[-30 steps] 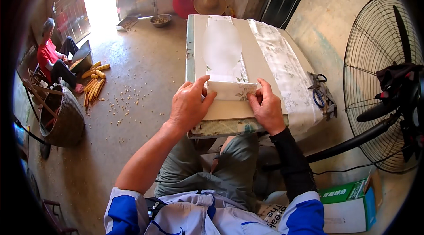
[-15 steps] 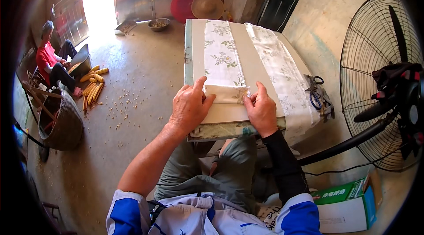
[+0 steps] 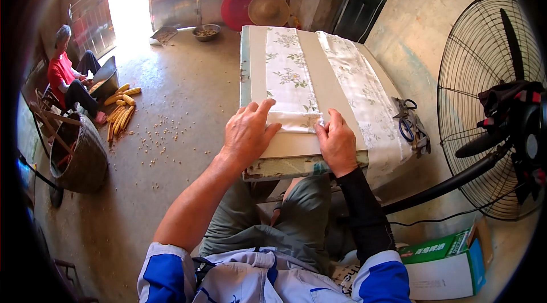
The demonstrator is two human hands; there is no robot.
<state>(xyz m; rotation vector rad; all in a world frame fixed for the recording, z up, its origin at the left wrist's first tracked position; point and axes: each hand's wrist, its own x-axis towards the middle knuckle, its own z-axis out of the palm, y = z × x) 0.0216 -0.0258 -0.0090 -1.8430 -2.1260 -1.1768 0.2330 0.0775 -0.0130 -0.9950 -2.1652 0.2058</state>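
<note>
A white fabric strip (image 3: 292, 69) with a grey-green flower print lies lengthwise on the table, its near end turned over into a plain white fold (image 3: 293, 121). My left hand (image 3: 247, 133) grips the fold's left corner, with thumb and forefinger closed on it. At the right corner, my right hand (image 3: 338, 142) pinches the same fold between thumb and fingers. To the right lies a second flowered strip (image 3: 360, 89), its near end hanging over the table's edge. Dark-handled scissors (image 3: 406, 126) rest beside it at the table's right side.
A pale board (image 3: 285, 148) covers the worn table (image 3: 268, 171). A large black fan (image 3: 490, 103) stands close on the right, above a green-and-white carton (image 3: 439, 269). To the left are a wicker basket (image 3: 85, 160), corn cobs (image 3: 119, 118), scattered kernels and a seated person (image 3: 64, 78).
The fold looks slightly flatter and narrower under my fingers. Both hands keep their hold at its corners. The seated person's hands have shifted a little.
</note>
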